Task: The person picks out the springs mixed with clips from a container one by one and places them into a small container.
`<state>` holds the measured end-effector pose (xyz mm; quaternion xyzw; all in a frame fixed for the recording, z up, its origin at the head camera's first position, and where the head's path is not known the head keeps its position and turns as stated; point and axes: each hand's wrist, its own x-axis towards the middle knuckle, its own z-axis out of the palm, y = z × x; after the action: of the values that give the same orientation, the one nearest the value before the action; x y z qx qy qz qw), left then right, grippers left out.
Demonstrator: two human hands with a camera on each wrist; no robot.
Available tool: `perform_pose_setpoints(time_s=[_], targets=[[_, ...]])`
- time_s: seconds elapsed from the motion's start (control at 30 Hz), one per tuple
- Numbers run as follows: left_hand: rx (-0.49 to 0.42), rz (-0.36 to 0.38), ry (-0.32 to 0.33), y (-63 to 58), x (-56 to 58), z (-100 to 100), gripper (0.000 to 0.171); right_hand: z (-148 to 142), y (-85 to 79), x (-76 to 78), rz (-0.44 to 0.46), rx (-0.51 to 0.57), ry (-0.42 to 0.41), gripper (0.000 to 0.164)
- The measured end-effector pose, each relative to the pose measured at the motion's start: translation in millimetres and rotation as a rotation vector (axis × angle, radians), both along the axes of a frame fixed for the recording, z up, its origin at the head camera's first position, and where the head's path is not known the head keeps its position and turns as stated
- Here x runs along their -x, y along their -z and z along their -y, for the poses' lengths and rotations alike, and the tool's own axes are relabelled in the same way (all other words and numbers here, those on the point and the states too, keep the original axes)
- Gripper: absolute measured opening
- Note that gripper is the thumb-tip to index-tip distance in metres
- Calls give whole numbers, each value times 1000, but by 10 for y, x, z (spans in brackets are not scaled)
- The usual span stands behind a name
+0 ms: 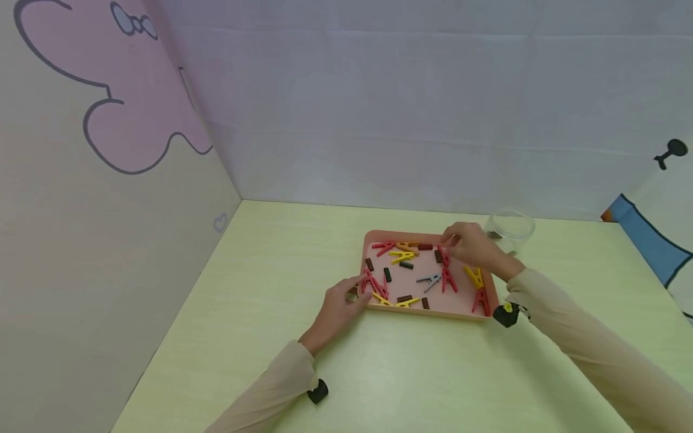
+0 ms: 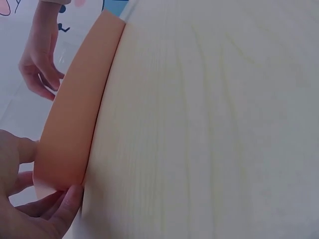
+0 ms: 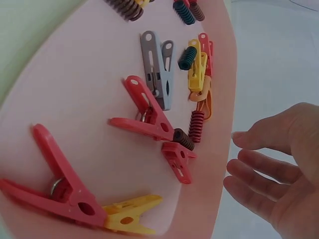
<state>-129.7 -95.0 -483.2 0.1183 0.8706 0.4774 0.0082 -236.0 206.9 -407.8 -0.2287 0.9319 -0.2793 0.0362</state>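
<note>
A shallow pink tray holds red and yellow clothespins, a grey clothespin and several small coil springs. My left hand grips the tray's near-left corner, its thumb low against the outer wall in the left wrist view. My right hand is at the far rim toward the right, thumb and fingers apart with nothing between them in the right wrist view. Nearest to it lie a red clothespin, a dark brown spring and a dark red spring.
Behind my right hand a clear round container stands near the back of the pale wooden table. White wall panels with cartoon drawings close off the back and left. Black wrist devices sit at both sleeves.
</note>
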Motion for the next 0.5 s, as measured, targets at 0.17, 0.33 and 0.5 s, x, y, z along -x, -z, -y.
perform_pose_setpoints(time_s=[0.17,0.33,0.5], targets=[[-7,21,0,-3,-3,3,47,42,77,47,35,-27,2,15],[-6,39,-5,0,-4,12,47,89,136,87,53,-34,-31,18],[-5,54,-10,1,-13,1,46,133,164,107,93,-108,-4,20]])
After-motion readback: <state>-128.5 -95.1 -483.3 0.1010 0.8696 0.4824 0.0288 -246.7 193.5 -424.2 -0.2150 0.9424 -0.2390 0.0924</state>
